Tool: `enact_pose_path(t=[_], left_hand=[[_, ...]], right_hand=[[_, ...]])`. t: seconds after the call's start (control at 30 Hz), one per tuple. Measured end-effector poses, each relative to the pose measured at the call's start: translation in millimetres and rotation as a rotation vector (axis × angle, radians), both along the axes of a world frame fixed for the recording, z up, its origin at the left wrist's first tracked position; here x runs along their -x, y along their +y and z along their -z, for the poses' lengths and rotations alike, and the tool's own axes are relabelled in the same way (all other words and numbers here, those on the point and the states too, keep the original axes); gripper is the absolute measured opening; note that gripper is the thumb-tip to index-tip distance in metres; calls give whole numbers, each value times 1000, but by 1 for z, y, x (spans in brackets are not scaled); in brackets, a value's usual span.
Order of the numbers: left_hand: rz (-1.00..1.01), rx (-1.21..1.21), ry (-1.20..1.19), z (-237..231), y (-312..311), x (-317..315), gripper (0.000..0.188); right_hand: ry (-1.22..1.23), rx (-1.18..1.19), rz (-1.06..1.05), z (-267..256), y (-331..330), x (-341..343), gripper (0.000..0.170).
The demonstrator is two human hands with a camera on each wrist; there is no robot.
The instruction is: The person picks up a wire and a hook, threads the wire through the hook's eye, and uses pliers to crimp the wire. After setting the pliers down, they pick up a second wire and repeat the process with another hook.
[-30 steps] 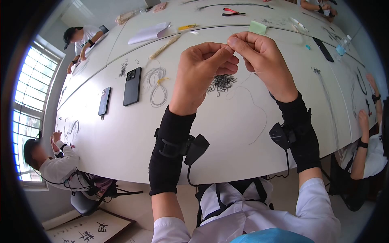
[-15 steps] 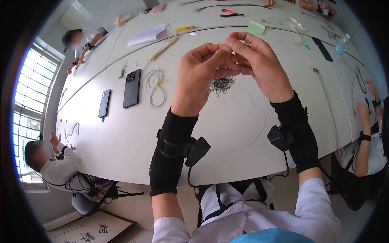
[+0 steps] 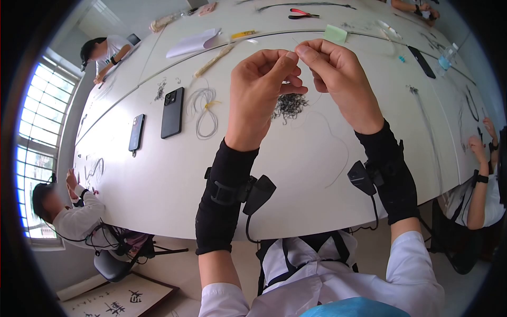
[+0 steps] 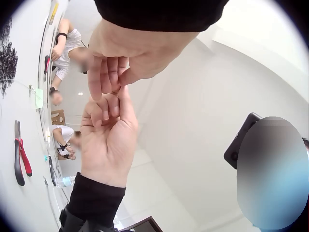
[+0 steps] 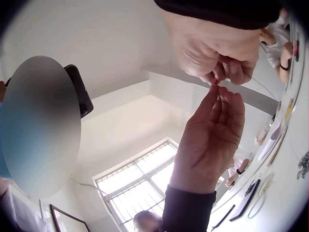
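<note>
Over the pile [image 3: 290,108], our left hand [image 3: 255,95] and right hand [image 3: 346,82] pinch a fine strand [image 5: 264,87] at the fingertips, seemingly unfinished, while our pliers [image 3: 303,14] lie idle beyond the pile.

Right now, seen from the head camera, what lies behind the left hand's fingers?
A pile of dark, curly bits on the white table; the left hand hides its far edge.

daylight from left window [image 3: 46,132], fisheye edges dark
</note>
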State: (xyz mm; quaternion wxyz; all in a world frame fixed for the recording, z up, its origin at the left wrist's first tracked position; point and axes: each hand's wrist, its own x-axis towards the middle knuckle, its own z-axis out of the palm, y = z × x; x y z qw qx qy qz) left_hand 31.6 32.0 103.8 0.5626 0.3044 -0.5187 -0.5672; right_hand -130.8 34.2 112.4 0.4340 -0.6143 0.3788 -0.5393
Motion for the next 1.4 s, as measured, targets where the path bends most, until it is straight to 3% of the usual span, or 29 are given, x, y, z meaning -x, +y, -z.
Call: enact_pose_path(t=[0.37, 0.93, 1.4], left_hand=[[-155, 87, 59, 1, 4, 10, 23], [-66, 69, -72, -6, 3, -3, 21], [-49, -6, 84, -3, 1, -3, 17]], right_hand=[[-44, -72, -14, -5, 5, 2, 26], [182, -9, -74, -4, -4, 17, 26], [-45, -113, -127, -4, 0, 8, 25]])
